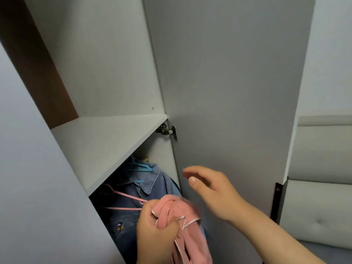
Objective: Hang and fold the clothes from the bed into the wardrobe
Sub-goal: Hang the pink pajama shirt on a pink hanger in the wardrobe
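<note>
**Open wardrobe, pink garment bunched in the left hand**

A grey wardrobe (106, 138) fills the view, its door (228, 92) swung open at three o'clock of the compartment and a padded headboard (320, 168) beyond that.

Low in the view, the left hand (154, 231) is clenched round a pink garment with white piping (182, 212). The cloth is gathered at the top of the fist and the rest trails down toward six o'clock, out of view. The right hand (211, 189) sits at one o'clock of the left, in front of the door. Its fingers are loose and spread and it holds nothing.

A pink hanger (122, 195) reaches out from the left fist toward ten o'clock, its long axis slanting up to a hook just under the shelf edge. Whether the fist also grips the hanger I cannot tell.

Behind it a denim shirt (133, 187) hangs on a blue hanger (140, 167). The rail itself is hidden by the shelf.

The hanging space lies at ten to eleven o'clock of the left hand, which is the nearer of the two. The garment probably has to go that way, in under the shelf. The free right hand looks well placed to steady the hanger or spread the cloth.
</note>
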Demonstrator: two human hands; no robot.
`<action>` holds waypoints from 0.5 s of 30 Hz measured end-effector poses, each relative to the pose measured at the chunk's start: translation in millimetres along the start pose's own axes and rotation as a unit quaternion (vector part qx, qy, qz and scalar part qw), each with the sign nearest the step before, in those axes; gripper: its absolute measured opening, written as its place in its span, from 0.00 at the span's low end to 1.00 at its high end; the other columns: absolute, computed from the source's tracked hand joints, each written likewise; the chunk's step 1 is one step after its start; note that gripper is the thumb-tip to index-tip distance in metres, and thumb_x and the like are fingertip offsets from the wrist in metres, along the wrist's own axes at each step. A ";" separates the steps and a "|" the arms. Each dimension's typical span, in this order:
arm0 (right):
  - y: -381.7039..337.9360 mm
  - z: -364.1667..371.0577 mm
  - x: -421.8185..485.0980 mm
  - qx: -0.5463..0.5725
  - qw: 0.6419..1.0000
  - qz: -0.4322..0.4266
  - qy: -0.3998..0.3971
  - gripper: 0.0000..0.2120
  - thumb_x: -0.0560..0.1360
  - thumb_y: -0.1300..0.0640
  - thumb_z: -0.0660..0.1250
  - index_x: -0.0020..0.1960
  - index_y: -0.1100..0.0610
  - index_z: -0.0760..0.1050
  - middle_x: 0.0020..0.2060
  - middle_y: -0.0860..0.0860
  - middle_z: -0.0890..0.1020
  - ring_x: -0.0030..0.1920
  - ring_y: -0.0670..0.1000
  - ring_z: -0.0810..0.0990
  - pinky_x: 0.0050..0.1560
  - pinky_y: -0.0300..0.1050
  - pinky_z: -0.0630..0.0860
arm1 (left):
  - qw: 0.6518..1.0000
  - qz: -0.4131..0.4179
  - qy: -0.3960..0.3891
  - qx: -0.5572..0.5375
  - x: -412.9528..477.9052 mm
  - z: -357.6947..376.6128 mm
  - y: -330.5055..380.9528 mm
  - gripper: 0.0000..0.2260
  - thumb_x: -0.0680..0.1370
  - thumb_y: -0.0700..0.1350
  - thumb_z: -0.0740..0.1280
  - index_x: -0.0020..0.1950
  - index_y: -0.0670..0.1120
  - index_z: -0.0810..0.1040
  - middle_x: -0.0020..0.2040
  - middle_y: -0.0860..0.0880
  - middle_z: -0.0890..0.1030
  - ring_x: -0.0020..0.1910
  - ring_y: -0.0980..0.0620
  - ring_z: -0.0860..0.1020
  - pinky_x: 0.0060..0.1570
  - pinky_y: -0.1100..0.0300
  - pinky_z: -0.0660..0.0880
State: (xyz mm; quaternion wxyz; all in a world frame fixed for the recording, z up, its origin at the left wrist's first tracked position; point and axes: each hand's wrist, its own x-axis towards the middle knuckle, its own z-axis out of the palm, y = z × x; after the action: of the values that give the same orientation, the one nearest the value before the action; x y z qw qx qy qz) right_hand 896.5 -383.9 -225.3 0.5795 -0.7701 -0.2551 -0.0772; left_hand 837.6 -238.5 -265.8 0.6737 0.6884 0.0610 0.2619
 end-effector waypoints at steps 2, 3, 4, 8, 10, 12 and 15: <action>14.3 22.0 19.8 0.012 1.000 0.010 -0.024 0.11 0.72 0.50 0.64 0.53 0.43 0.80 0.47 0.36 0.83 0.51 0.38 0.81 0.57 0.36 0.75 | 0.998 -0.022 0.054 0.034 1.2 -3.5 -21.3 0.13 0.59 0.34 0.71 0.41 0.44 0.75 0.28 0.48 0.79 0.24 0.61 0.75 0.26 0.72 0.69; 22.4 33.6 29.3 0.017 0.999 0.015 -0.035 0.12 0.72 0.52 0.66 0.54 0.48 0.81 0.47 0.40 0.84 0.50 0.40 0.81 0.57 0.38 0.75 | 0.995 -0.034 0.082 0.049 1.2 -4.7 -31.1 0.14 0.60 0.33 0.73 0.40 0.45 0.75 0.28 0.48 0.79 0.24 0.63 0.75 0.26 0.74 0.68; 30.4 44.9 37.6 0.022 0.998 0.021 -0.046 0.11 0.73 0.55 0.68 0.55 0.53 0.81 0.47 0.44 0.84 0.50 0.42 0.82 0.57 0.39 0.76 | 0.991 -0.044 0.107 0.065 0.5 -6.3 -40.1 0.14 0.60 0.35 0.74 0.40 0.45 0.74 0.28 0.49 0.78 0.26 0.63 0.76 0.28 0.74 0.69; 65.8 84.8 59.5 0.041 0.993 0.044 -0.099 0.11 0.74 0.64 0.70 0.56 0.60 0.81 0.45 0.47 0.83 0.43 0.37 0.80 0.52 0.31 0.75 | 0.973 -0.030 0.197 0.118 3.8 -12.4 -75.2 0.17 0.61 0.34 0.75 0.37 0.51 0.72 0.34 0.63 0.79 0.32 0.62 0.77 0.33 0.73 0.70; 84.7 99.6 64.9 0.036 0.992 0.049 -0.110 0.12 0.73 0.62 0.72 0.57 0.59 0.81 0.43 0.43 0.82 0.42 0.37 0.80 0.52 0.31 0.75 | 0.966 -0.025 0.227 0.123 8.2 -16.4 -90.9 0.19 0.61 0.34 0.77 0.38 0.52 0.72 0.36 0.65 0.80 0.34 0.60 0.78 0.35 0.73 0.70; 101.2 109.2 68.9 0.016 0.991 0.059 -0.117 0.14 0.73 0.59 0.73 0.58 0.58 0.80 0.44 0.42 0.81 0.44 0.38 0.79 0.52 0.30 0.74 | 0.958 -0.029 0.251 0.133 12.1 -21.4 -105.7 0.19 0.61 0.35 0.78 0.40 0.51 0.73 0.36 0.54 0.82 0.34 0.54 0.79 0.37 0.71 0.72; 125.9 119.6 74.6 -0.051 0.990 0.045 -0.121 0.17 0.72 0.53 0.74 0.60 0.54 0.80 0.48 0.42 0.81 0.48 0.38 0.78 0.49 0.24 0.70 | 0.950 -0.033 0.274 0.144 17.4 -25.4 -122.0 0.19 0.62 0.31 0.77 0.42 0.49 0.74 0.38 0.45 0.82 0.38 0.43 0.80 0.44 0.53 0.76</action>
State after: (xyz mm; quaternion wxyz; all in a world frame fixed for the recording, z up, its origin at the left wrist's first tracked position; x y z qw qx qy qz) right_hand 1000.1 -274.8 -339.6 0.5077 -0.8128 -0.2840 0.0296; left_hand 874.1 -197.7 -379.2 0.5332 0.6772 0.3028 0.4067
